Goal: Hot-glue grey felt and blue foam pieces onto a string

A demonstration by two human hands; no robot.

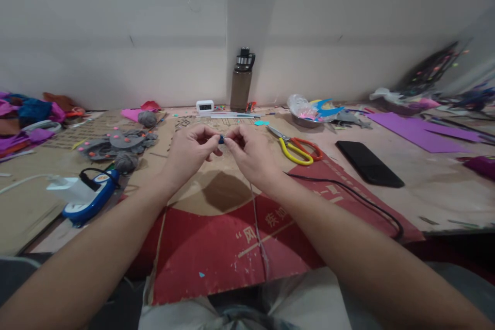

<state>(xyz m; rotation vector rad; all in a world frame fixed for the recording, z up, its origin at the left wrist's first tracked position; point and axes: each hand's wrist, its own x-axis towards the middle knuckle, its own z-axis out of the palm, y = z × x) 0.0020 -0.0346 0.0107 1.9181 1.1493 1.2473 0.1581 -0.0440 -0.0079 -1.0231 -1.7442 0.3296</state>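
The dark-blue piece point(221, 139) is pinched by left hand point(193, 148) and right hand point(248, 150), grips nearly closed, seemingly for steadiness. Scissors point(285, 139) are laid aside.

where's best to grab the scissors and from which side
Probably by the yellow loop and orange loop, coming from the near right side: the scissors lie with both loops nearer the wearer and blades pointing away and leftward, keeping fingers off the tips.
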